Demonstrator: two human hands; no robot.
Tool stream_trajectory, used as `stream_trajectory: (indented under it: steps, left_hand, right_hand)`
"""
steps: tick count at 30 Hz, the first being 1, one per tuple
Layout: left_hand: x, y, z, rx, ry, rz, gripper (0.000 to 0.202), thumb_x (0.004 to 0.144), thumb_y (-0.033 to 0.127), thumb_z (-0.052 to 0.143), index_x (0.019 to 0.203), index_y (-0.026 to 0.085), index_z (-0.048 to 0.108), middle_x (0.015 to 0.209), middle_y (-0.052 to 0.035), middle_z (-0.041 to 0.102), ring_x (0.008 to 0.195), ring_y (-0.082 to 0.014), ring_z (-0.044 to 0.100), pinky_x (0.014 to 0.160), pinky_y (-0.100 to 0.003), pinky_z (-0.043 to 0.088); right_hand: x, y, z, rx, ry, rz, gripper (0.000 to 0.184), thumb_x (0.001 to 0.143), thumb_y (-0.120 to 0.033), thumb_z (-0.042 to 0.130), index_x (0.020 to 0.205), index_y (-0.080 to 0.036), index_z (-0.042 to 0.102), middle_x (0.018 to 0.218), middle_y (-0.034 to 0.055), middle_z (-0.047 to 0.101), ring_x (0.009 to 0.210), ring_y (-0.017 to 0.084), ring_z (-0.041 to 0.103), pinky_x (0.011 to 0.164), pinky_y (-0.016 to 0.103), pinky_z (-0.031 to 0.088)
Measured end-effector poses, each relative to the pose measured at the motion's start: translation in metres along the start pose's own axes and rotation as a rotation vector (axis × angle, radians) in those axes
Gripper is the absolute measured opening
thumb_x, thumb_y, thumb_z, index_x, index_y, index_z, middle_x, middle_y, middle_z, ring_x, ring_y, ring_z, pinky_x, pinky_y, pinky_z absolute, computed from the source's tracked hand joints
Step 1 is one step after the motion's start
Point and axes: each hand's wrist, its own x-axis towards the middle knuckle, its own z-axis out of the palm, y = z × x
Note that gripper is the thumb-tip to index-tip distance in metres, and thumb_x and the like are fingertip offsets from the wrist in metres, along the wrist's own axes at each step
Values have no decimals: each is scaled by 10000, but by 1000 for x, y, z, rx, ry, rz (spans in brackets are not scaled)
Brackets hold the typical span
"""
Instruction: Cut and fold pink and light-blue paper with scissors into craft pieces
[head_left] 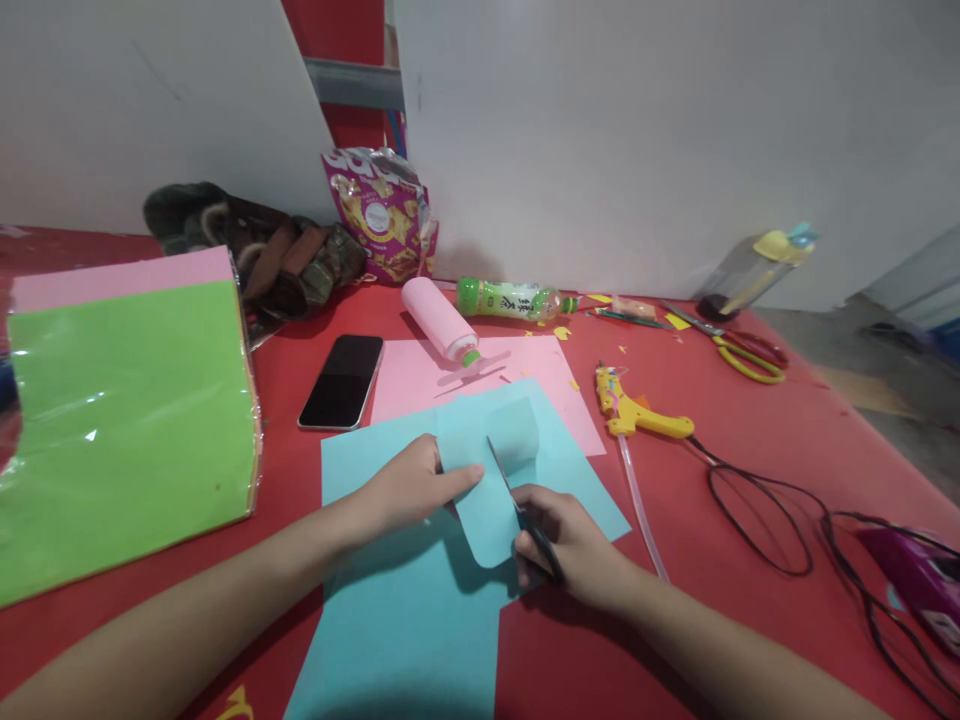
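Light-blue, round-cornered paper piece (484,520): pinched in left hand (416,482), above light-blue paper sheet (405,630). Black-handled metal scissors (537,538): gripped in right hand (566,530), blades at piece. Apparently trimming; next snip likely wants steady paper.

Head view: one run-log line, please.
left hand: holds blue paper piece; right hand: holds black-handled scissors, blade over piece; glue gun: on red table

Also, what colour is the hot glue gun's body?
The glue gun is yellow; it shows best in the head view, the only one.
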Motion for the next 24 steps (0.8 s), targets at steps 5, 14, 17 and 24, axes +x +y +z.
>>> stream_trajectory:
  steps: [5, 14, 17, 24]
  left_hand:
    - [1, 1, 0, -3, 0, -11, 261, 698, 372, 498, 613, 129, 539, 539, -3, 547, 510, -132, 519, 492, -232, 406]
    - [1, -2, 3, -188, -50, -31, 234, 673, 352, 548, 715, 124, 580, 618, -8, 593, 584, -150, 563, 579, -271, 462]
    - [0, -4, 5, -193, -78, -23, 221, 683, 335, 540, 735, 125, 584, 635, -13, 600, 621, -159, 568, 598, -277, 460]
    - [-1, -2, 7, -159, -128, -23, 200, 674, 319, 530, 666, 123, 573, 655, -21, 594, 625, -152, 549, 615, -277, 449]
  right_hand:
    - [0, -1, 2, 13, 22, 37, 385, 620, -451, 647, 821, -162, 492, 516, -79, 447, 402, 75, 501, 414, 213, 406]
    - [0, 5, -4, 58, -30, -21, 466, 624, -506, 638, 886, -159, 468, 577, -75, 429, 392, 30, 387, 419, 197, 360]
    - [1, 5, -6, 53, -47, -53, 478, 639, -534, 611, 892, -156, 466, 604, -64, 422, 405, 27, 355, 390, 184, 307]
    - [1, 5, -6, 1, -56, -130, 500, 664, -561, 572, 907, -134, 481, 624, -49, 411, 467, 39, 347, 416, 187, 279]
